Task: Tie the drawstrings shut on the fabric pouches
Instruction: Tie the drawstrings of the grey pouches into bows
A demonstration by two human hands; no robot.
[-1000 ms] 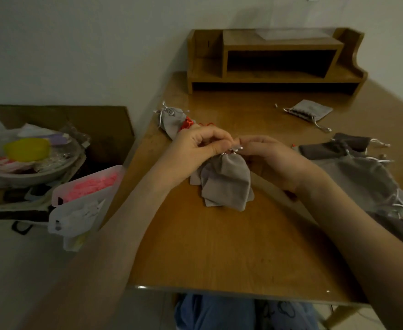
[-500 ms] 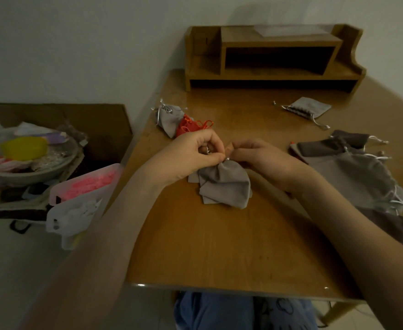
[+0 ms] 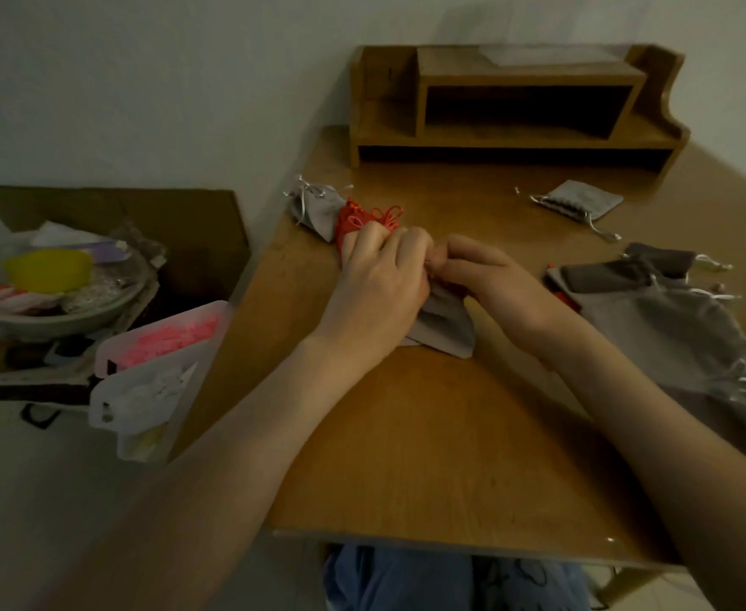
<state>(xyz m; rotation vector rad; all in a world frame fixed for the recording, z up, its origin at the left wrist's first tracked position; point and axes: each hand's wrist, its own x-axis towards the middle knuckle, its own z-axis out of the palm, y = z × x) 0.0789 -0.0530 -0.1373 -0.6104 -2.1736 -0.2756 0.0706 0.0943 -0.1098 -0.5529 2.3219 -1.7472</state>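
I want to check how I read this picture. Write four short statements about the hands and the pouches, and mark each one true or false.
1. The left hand and the right hand both pinch the top of the light grey fabric pouch on the wooden table. True.
2. The small red fabric pouch lies to the right of the right hand. False: it lies just beyond the left hand, beside a tied grey pouch.
3. A flat pale grey pouch lies alone in front of the wooden desk shelf. True.
4. The pile of grey pouches lies on the floor. False: it lies on the table, at its right side.
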